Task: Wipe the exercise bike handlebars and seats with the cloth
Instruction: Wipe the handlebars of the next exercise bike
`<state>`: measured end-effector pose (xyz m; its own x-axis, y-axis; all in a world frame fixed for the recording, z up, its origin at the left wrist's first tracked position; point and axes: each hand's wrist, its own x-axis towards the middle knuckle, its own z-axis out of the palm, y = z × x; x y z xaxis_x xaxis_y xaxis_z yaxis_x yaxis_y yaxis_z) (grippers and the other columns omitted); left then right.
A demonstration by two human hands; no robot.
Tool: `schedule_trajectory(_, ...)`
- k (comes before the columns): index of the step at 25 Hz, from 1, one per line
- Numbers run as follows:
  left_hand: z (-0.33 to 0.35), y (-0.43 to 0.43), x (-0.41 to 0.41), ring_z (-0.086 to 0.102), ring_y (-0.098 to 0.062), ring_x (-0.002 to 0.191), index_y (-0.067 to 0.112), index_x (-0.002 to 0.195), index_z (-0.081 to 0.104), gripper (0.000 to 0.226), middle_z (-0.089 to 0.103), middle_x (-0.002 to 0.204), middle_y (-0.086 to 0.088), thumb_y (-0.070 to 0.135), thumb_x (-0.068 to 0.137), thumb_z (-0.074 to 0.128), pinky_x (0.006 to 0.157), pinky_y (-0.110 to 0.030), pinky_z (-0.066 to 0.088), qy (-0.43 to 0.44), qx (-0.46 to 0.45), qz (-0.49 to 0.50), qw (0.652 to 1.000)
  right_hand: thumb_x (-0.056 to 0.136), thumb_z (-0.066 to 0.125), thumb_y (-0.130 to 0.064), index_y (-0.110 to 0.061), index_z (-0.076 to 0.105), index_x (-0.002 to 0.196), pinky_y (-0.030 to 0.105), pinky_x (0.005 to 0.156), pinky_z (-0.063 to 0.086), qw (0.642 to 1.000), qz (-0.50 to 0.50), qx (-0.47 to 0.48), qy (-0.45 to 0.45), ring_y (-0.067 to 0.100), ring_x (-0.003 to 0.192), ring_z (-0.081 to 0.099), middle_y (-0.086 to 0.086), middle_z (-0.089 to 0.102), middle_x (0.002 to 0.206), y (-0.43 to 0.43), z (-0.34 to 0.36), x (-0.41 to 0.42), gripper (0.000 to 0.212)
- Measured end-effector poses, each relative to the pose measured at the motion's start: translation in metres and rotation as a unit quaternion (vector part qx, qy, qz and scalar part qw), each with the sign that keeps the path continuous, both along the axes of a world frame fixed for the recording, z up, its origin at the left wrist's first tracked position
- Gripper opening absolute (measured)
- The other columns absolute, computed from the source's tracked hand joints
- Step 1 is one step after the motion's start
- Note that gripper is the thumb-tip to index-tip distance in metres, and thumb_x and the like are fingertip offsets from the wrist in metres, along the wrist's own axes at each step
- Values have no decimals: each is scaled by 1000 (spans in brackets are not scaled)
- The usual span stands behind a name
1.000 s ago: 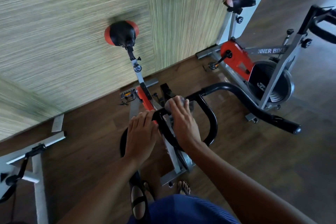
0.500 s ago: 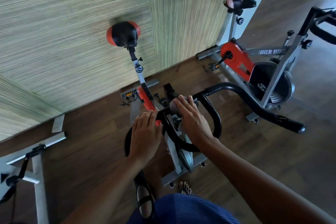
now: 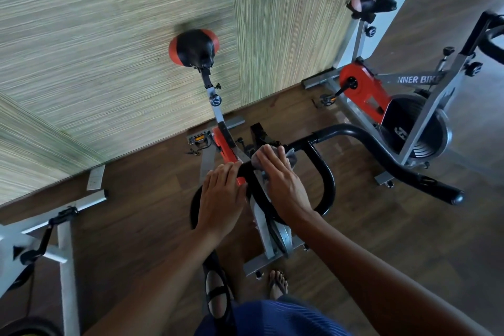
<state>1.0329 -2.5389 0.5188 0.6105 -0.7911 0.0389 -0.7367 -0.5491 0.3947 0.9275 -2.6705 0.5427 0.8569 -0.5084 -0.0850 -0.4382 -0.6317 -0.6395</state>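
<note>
Seen from above, a person stood at the front of a grey-framed exercise bike with orange guards, both bare arms reaching down to its black, looping tubular handlebars. The right hand lay palm down with its fingers nearly straight and together, pressing a small crumpled grey cloth onto the middle of the bars where they meet the stem. It did not clasp the cloth, which showed only as edges past the fingertips and beside the palm, seemingly so that the flat hand could rub it along the tube. Just to that hand's left, the left hand rested flat on the nearer loop of the bars, fingers extended and holding nothing, probably to steady the bars against the push of the wiping. Beyond both hands and well apart from them, the bike's black saddle with orange sides stood on its post before a green striped wall panel, out of the cloth's reach. Further off, to the right of the right hand, stood a second bike of the same kind with its own dark seat. The work appeared to be at the handlebar stage, with the seats not yet wiped
</note>
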Motion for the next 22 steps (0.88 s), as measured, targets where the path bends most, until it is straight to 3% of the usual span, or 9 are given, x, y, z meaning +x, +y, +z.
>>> schedule_trajectory(3, 3, 1, -1, 41, -22, 139, 14, 146, 44, 54, 51, 143, -4, 42, 105, 22, 119, -45, 28, 1, -3, 2, 1000, 104, 46, -8, -18, 39, 153, 44, 118, 36, 997, -45, 49, -44, 19, 154, 7, -3, 26, 164, -11, 5, -3, 50)
schedule_trajectory(6, 5, 2, -1, 44, -24, 137, 11, 145, 46, 54, 53, 141, -8, 36, 104, 22, 117, -47, 33, 6, -8, 0, 1000, 104, 50, -11, -20, 48, 148, 30, 120, 31, 981, -118, 33, -150, 16, 151, 24, -6, 37, 158, -5, 20, -10, 44)
schedule_trajectory(9, 6, 1, 4, 55, -29, 126, 8, 142, 51, 50, 60, 135, -12, 22, 97, 33, 106, -46, 42, -3, -9, -10, 1000, 101, 55, -3, -16, 50, 145, 17, 115, 34, 953, -195, 33, -230, 9, 144, 40, 0, 47, 153, 17, 42, -18, 47)
schedule_trajectory(13, 10, 7, 30, 53, -32, 128, 9, 149, 45, 60, 56, 142, -14, -1, 90, 49, 101, -44, 44, 28, 3, -91, 995, 100, 55, -3, -26, 51, 144, 12, 109, 37, 916, -299, 87, -252, -5, 135, 45, -10, 52, 147, 71, 58, -27, 50)
schedule_trajectory(17, 7, 12, 61, 46, -31, 134, 10, 154, 35, 58, 49, 148, -15, 2, 98, 48, 104, -40, 43, 49, 11, -211, 976, 98, 59, -1, -37, 48, 141, 17, 111, 40, 898, -361, 86, -237, -1, 137, 45, -20, 48, 146, 129, 30, -32, 57)
schedule_trajectory(20, 4, 10, 78, 44, -28, 138, 9, 153, 36, 53, 47, 149, -14, 6, 101, 47, 112, -40, 42, 111, -15, -256, 960, 97, 61, -3, -18, 51, 145, 35, 116, 39, 894, -385, -23, -227, 11, 144, 41, -4, 45, 155, 156, -5, -45, 51)
schedule_trajectory(22, 3, 9, 85, 42, -21, 140, 10, 152, 39, 52, 49, 148, -11, 7, 101, 49, 116, -33, 37, 150, -37, -270, 950, 99, 58, -4, -7, 50, 144, 47, 118, 37, 886, -383, -123, -232, 26, 146, 38, 9, 43, 156, 164, -29, -47, 46)
